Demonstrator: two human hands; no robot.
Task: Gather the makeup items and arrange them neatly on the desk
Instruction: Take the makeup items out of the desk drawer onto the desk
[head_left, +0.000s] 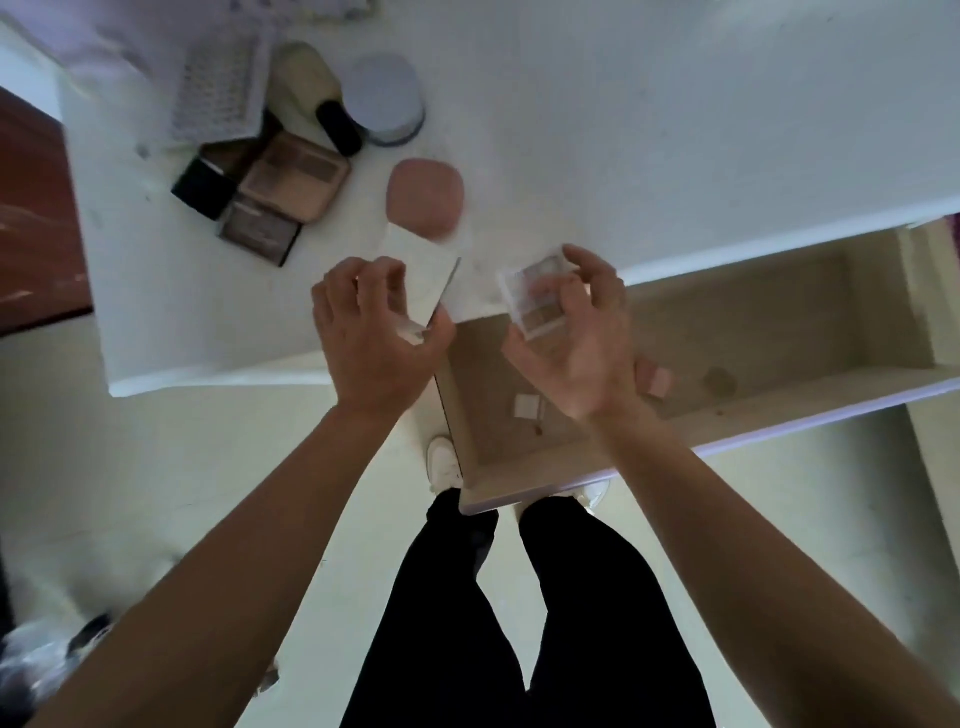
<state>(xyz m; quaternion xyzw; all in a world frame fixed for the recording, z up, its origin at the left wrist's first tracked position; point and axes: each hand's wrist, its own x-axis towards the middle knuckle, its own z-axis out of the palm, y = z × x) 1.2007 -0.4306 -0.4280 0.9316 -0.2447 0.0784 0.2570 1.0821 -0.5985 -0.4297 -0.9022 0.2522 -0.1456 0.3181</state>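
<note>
— How were the hands placed?
— Both bare arms reached forward to the near edge of the white desk (623, 130). The left hand (379, 338) showed its back to the camera. Its fingers were curled, and it gripped a flat white rectangular case (415, 275) by the near end. The right hand (576, 343) was turned palm up, with fingers and thumb bent around a small clear plastic eyeshadow palette (537, 299), held above the desk edge.
— Where were the other makeup things?
— At twelve o'clock from the left hand, a pink rounded compact (425, 200) lay on the desk, and the far end of the white case covered its near edge. At ten o'clock stood a close group: a tan flat palette (293, 182), a dark brown palette (260, 236), a black cube-shaped box (202, 188), a cream bottle with a black cap (311, 88) and a grey-blue round jar (385, 98).
— What was hard to see?
— The picture was blurred. The left hand hid the near end of the case, so I could not tell if it was open. In the open beige drawer (779, 312), at four o'clock from the right hand, small pink pieces (655, 379) were partly hidden behind the wrist. I could not tell what they were.
</note>
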